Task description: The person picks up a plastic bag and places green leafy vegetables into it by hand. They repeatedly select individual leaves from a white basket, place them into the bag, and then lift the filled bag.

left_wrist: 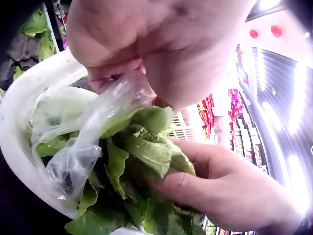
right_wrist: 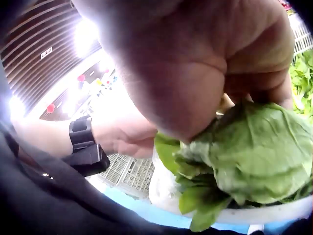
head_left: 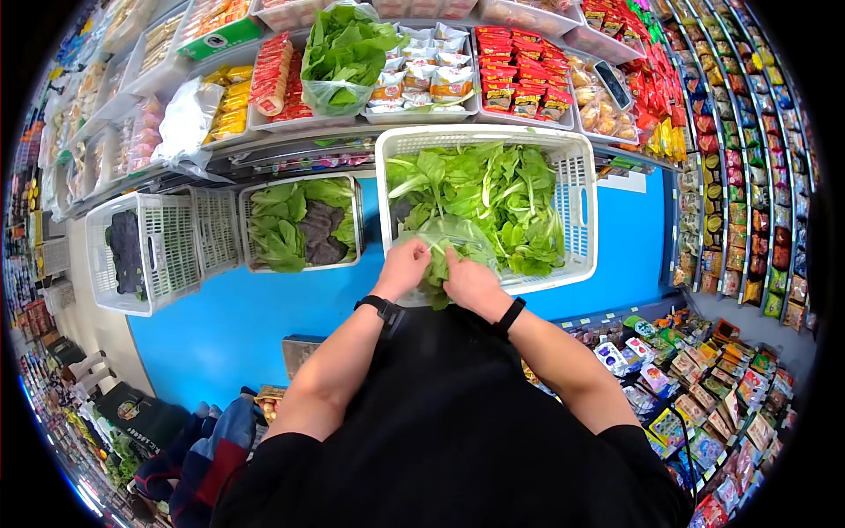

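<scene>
In the head view my left hand [head_left: 405, 267] and right hand [head_left: 472, 283] work close together over the near left corner of a white plastic crate [head_left: 578, 198] full of loose green leaves [head_left: 519, 189]. My left hand grips the gathered edge of a clear plastic bag [left_wrist: 73, 161], which hangs down at the crate's rim. My right hand holds a bunch of leafy greens [left_wrist: 146, 152] by its upper part, thumb across the leaves in the left wrist view. In the right wrist view the broad leaves [right_wrist: 264, 152] hang beneath that hand, its fingertips partly hidden.
Left of the crate stand a smaller basket [head_left: 356, 220] of green and dark leaves and white crates [head_left: 167, 246] with a dark item. Behind are bins of packaged snacks [head_left: 524, 75], a filled bag of greens [head_left: 343, 57] and a phone [head_left: 613, 85]. Snack shelves [head_left: 748, 167] stand right.
</scene>
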The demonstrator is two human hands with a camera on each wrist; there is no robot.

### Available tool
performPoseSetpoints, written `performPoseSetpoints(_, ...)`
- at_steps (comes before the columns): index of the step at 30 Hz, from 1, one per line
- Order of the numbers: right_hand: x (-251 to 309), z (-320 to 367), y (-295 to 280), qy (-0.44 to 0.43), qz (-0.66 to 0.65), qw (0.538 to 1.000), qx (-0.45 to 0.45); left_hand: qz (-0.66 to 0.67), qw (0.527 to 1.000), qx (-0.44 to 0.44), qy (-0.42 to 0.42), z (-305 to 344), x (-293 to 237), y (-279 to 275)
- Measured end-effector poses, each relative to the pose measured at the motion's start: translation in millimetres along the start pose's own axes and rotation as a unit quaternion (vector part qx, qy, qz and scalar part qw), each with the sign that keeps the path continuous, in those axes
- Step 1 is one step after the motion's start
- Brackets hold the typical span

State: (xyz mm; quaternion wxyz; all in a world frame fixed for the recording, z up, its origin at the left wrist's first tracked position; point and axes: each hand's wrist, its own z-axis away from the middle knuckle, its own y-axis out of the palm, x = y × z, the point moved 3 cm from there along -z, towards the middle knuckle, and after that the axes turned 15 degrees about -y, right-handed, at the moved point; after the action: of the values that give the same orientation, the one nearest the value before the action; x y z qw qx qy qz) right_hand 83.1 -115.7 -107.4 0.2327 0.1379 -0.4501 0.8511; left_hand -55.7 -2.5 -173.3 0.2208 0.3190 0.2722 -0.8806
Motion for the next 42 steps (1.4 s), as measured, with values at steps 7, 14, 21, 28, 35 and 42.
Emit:
performPoseSetpoints(7, 17.7, 40.8, -26.7, -0.179, 0.052, 0.982, 0.012, -0.002, 0.997, 0.071, -0.040, 15.2, 3.9, -6.3)
performPoseSetpoints(14, 10.6, 24.2, 3.0, -0.150, 0.009, 0.984, -0.096, 0.071, 0.993, 0.084, -0.046, 21.1, 2.5, 4.0)
performPoseSetpoints(21, 1.1, -2.0, 4.1, -0.120, 0.026, 0.991, -0.053, 0.173, 0.972, 0.136, -0.085, 2.7, 9.5, 13.4)
performPoseSetpoints(28, 24.1, 23.4, -13.4, -0.033, 0.045, 0.998, -0.015, 0.144, 0.981, 0.106, -0.070, 4.2, 2.8, 19.8)
performPoseSetpoints(35, -8.8, -32.8, 5.0, -0.010, -0.064, 0.997, -0.035, 0.143, 0.980, 0.106, -0.084, 0.5, -4.5, 8.2)
performPoseSetpoints(42, 13.4, -11.5, -24.2, -0.022, -0.052, 0.998, -0.040, 0.135, 0.985, 0.062, -0.085, 5.4, -0.5, -3.1)
